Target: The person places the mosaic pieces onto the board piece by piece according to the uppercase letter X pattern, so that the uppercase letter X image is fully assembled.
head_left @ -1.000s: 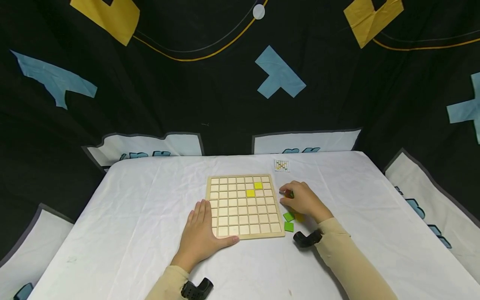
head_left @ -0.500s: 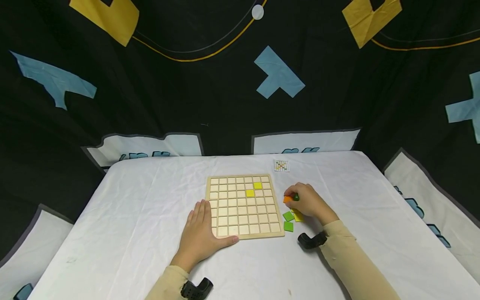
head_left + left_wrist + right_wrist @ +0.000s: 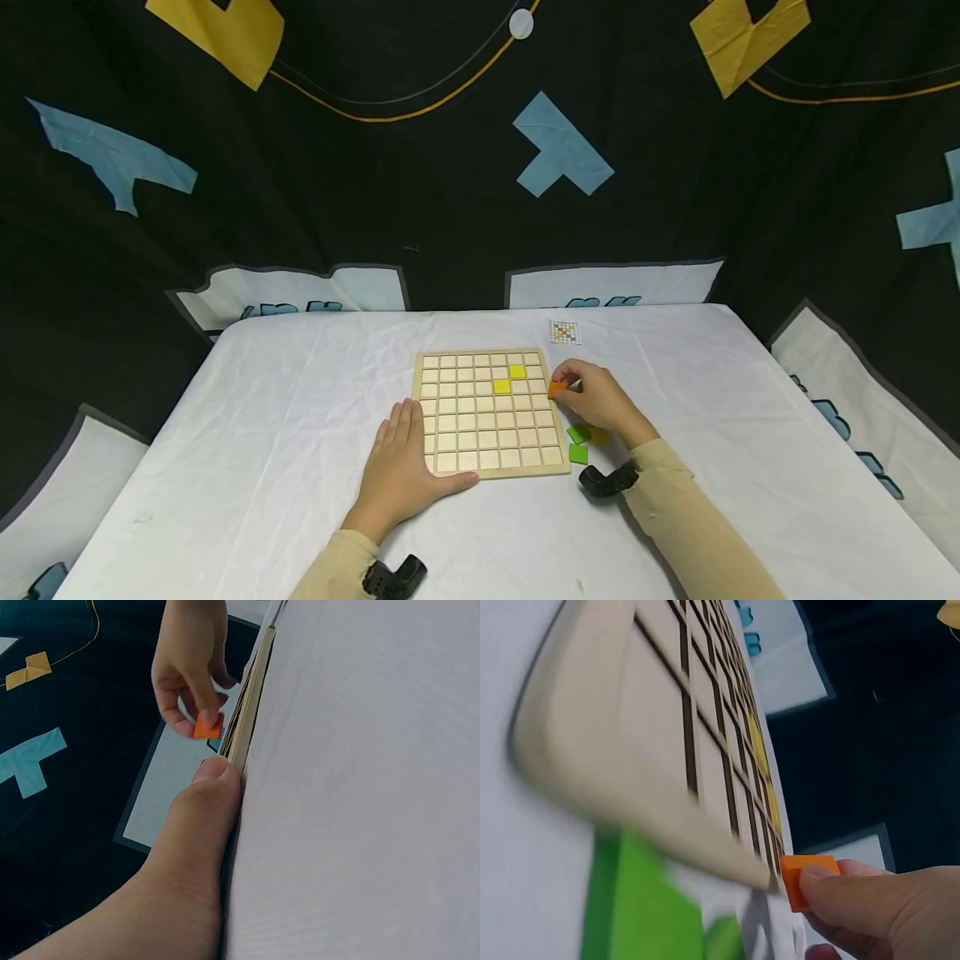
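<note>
A wooden grid board (image 3: 467, 421) lies on the white cloth, with two yellow square tiles (image 3: 517, 371) set in its upper right cells. My left hand (image 3: 396, 479) rests against the board's lower left corner, fingers straight along the left side and thumb along the front edge. Between thumb and fingertips, my right hand (image 3: 600, 402) pinches an orange square tile (image 3: 796, 886) at the board's right edge. The left wrist view also shows this orange tile (image 3: 206, 729), held above the board's level. Part of the right hand's fingers is hidden behind the thumb.
Two loose green tiles (image 3: 578, 454) lie right of the board, beside yellow tiles (image 3: 598, 435) partly hidden under the right hand. A small printed pattern card (image 3: 565, 332) lies beyond the board's far right corner. Dark patterned cloth (image 3: 450, 208) hangs behind the table.
My right hand has drawn back from the board's right side, showing the orange tile, then moved left with it to the board's edge. My left hand and the board stay put.
</note>
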### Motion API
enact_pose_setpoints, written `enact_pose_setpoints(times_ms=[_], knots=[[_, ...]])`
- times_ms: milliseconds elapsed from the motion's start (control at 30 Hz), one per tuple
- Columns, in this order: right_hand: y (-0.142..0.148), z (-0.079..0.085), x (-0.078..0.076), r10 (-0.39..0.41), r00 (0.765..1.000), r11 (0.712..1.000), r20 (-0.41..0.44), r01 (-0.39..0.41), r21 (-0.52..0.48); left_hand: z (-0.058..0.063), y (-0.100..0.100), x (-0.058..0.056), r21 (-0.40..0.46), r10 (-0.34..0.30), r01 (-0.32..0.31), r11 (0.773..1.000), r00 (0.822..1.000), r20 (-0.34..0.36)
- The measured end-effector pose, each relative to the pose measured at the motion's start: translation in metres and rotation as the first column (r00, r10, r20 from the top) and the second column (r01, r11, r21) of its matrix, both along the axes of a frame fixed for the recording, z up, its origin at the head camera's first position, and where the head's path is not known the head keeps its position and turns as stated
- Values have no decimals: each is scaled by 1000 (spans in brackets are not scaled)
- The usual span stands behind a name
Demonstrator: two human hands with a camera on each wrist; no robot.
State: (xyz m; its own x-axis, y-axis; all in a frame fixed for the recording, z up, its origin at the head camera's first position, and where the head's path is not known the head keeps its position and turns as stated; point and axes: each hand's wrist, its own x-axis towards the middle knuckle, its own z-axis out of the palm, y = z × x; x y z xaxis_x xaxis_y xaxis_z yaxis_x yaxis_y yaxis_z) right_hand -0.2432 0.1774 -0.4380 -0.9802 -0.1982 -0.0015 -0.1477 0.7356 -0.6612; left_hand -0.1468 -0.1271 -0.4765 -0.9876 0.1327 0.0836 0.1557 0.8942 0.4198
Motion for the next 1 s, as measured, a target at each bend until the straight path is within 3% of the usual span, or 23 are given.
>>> enact_pose_setpoints(times_ms=[500, 700, 1000], knots=[[-66, -5, 1, 141, 989, 980, -30, -144, -136, 1, 0, -1, -13, 5, -5, 1000, 1000, 1], [-82, -10, 1, 192, 979, 975, -68, -199, -104, 1, 0, 0, -15, 4, -4, 1000, 1000, 0], [-92, -9, 5, 207, 974, 977, -93, -211, -26, 1, 0, 0, -20, 7, -7, 1000, 1000, -5]])
